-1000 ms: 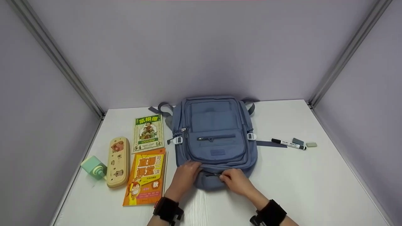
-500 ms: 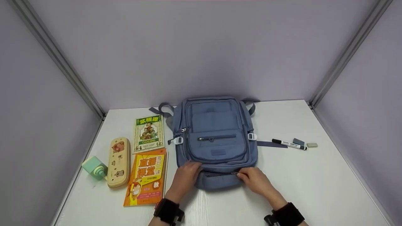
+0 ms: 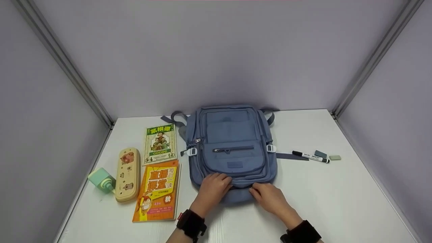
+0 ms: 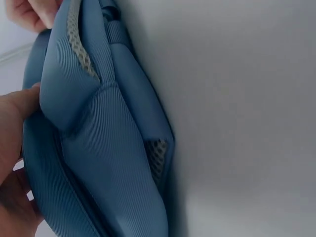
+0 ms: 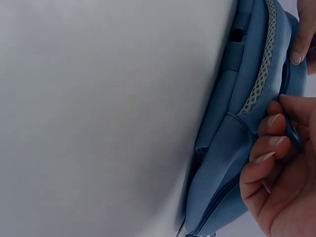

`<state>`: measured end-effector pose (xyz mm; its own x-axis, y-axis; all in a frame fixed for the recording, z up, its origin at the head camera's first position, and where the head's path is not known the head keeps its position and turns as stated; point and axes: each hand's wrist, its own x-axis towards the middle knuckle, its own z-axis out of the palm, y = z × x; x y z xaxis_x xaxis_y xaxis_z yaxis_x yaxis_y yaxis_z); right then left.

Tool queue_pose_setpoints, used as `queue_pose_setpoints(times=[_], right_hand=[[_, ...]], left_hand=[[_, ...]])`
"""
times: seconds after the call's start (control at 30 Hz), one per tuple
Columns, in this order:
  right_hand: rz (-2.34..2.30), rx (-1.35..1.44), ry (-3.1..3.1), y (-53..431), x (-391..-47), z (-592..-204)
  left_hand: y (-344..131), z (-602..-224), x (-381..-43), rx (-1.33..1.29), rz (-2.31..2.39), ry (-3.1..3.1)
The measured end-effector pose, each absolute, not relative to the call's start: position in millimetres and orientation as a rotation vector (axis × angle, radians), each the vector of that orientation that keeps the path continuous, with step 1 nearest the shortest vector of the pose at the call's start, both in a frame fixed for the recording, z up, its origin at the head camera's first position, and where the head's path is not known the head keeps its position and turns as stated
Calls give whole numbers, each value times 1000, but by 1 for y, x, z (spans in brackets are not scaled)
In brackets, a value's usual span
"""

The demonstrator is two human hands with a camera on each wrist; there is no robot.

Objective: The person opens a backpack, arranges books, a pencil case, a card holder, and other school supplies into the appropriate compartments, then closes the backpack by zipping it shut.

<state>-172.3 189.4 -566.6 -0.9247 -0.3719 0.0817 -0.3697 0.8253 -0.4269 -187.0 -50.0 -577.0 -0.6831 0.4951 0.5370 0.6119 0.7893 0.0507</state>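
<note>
A blue backpack (image 3: 233,126) lies on its back, front pockets up and one end toward me. My left hand (image 3: 213,189) grips the fabric at the near end. In the left wrist view the thumb of that left hand (image 4: 15,128) lies on one side of the edge, the other fingers opposite. Just to its right, my right hand (image 3: 270,197) pinches the zipper pull beside the gap in the near end. The right wrist view shows this right hand (image 5: 276,168) with curled fingers and a blue pull tab (image 5: 294,136) sticking out beneath them.
Left of the backpack lie a green book (image 3: 160,145), an orange book (image 3: 157,192), a cream pencil case (image 3: 127,175) and a mint-green bottle (image 3: 102,180). To the right are a black-and-white marker (image 3: 310,157), a dark eraser-like block (image 3: 320,154), a pale one (image 3: 335,157) and a strap (image 3: 287,156).
The right hand slid right along the near-end zipper, opening a gap, then came slightly back left. The left hand has shifted right along the edge, closer to the right hand.
</note>
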Motion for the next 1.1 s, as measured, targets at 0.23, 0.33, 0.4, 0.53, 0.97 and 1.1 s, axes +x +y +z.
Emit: queue_pose_setpoints(times=[0.23, 0.33, 0.4, 0.53, 0.97, 1.1], right_hand=[[-667, -525, 3044, 200, -173, -562], [-633, -476, 3052, 207, -174, -561], [-617, -443, 3056, 212, -175, -562], [-614, -399, 3067, 219, -178, -563], [-589, -205, 3108, 261, -200, -564], [-570, -212, 3121, 265, -206, -565]], left_hand=[[-48, -581, -189, -758, -341, -2378], [-49, -581, -190, -758, -336, -2364], [-49, -581, -190, -754, -342, -2359], [-49, -581, -190, -749, -355, -2338], [-50, -567, -188, -728, -388, -2316], [-50, -564, -187, -722, -409, -2308]])
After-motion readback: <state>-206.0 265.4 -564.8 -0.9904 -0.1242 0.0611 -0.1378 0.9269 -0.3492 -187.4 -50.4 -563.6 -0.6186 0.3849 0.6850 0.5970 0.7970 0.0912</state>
